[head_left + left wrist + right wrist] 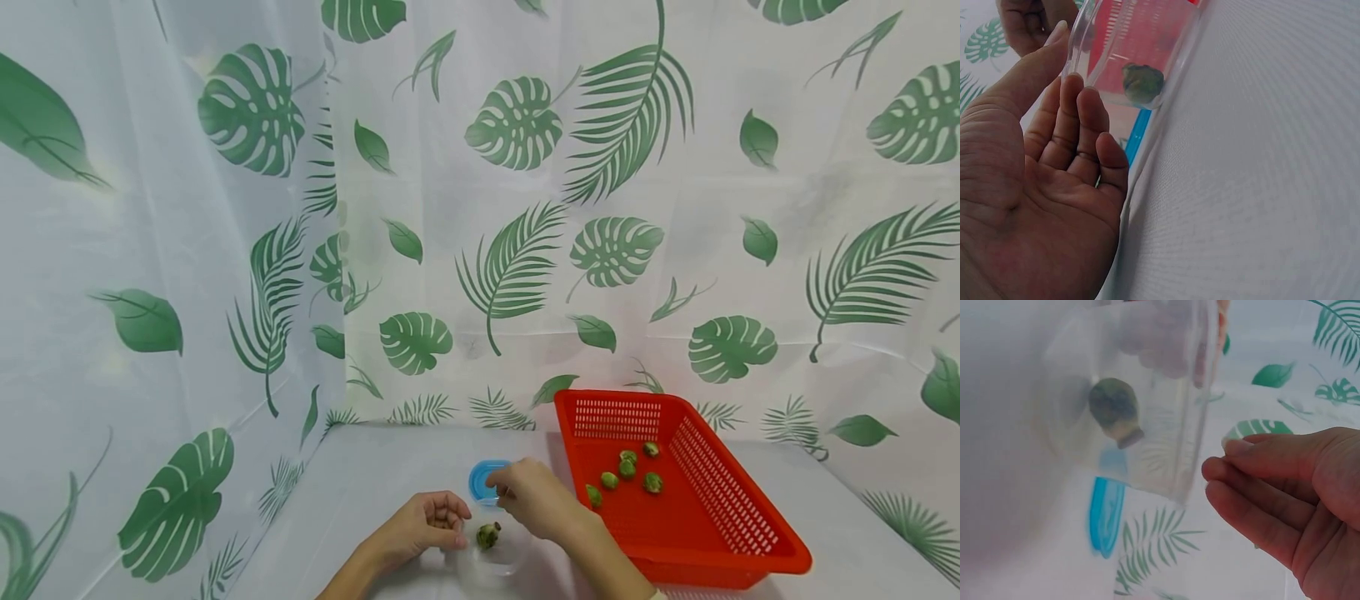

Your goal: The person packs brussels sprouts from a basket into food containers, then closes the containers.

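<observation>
The left hand (423, 529) was at the left side of a clear tub (517, 533), its fingers loosely bent and its thumb apart from them, the fingertips at the tub's wall near the rim; whether they pressed on it, I could not tell. The right hand (536, 500) hung over the far right side of the tub, fingers slightly curved, thumb tip resting by the forefinger, with nothing visible between them. In the right wrist view a gap showed between those fingertips and the rim.

The tub stood upright on a pale table (405, 454). Inside it, on the bottom, sat one green sprout (487, 535), its brownish stem end in sight. Just beyond the tub lay a blue lid (482, 481), partly covered by the right hand in the head view.

To the right stood a red basket (675, 525) with slotted walls; six sprouts (653, 482) showed in it, mostly toward its far left. Behind the table hung a white sheet (420, 275) printed with green leaves.
</observation>
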`<state>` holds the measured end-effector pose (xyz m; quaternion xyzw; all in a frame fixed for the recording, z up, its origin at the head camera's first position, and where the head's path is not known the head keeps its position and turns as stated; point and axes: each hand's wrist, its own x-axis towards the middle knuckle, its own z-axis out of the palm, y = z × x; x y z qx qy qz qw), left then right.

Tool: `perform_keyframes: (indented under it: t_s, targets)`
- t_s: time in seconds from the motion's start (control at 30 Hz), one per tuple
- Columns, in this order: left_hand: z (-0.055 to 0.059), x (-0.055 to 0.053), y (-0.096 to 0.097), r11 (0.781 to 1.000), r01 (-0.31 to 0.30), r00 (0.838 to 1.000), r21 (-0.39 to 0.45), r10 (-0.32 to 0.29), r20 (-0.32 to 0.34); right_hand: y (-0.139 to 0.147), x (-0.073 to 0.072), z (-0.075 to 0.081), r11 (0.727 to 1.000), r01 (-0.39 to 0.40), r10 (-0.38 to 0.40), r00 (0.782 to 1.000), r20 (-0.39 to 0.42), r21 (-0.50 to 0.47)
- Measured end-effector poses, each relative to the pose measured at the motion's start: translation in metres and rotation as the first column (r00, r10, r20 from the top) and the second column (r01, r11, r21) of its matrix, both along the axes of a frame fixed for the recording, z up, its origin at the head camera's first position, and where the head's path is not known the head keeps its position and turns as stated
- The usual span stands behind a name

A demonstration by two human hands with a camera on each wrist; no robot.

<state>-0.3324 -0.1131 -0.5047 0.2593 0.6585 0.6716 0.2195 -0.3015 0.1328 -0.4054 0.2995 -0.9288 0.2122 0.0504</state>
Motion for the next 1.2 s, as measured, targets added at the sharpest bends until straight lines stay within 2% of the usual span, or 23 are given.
perform_keyframes:
  t_s: [0.23, 0.43, 0.63, 0.8, 0.93, 1.2]
  targets:
    - [0.002, 0.001, 0.0, 1.0, -0.007, 1.0, -0.011, 0.007, -0.002, 0.007, 0.002, 0.009, 0.998, 0.019, -0.022, 0.999, -0.046, -0.056]
    - [0.002, 0.002, -0.001, 1.0, -0.017, 1.0, -0.015, 0.016, -0.009, 0.011, 0.002, 0.018, 0.992, 0.066, -0.073, 0.995, -0.061, -0.108]
    - [0.001, -0.001, -0.001, 1.0, -0.02, 1.0, -0.014, 0.02, 0.003, 0.014, 0.003, 0.03, 0.979, 0.105, -0.129, 0.983, -0.134, -0.175]
    - [0.0, -0.001, 0.0, 1.0, -0.019, 1.0, -0.015, 0.019, 0.005, 0.016, 0.007, 0.044, 0.972, 0.104, -0.145, 0.971, -0.189, -0.209]
    - [0.0, -0.001, 0.001, 1.0, -0.015, 1.0, -0.011, 0.015, 0.003, 0.018, 0.012, 0.057, 0.97, 0.107, -0.155, 0.964, -0.215, -0.219]
    - [0.0, -0.002, 0.0, 1.0, -0.017, 1.0, -0.014, 0.017, 0.004, 0.021, 0.016, 0.078, 0.979, 0.103, -0.153, 0.941, -0.301, -0.176]
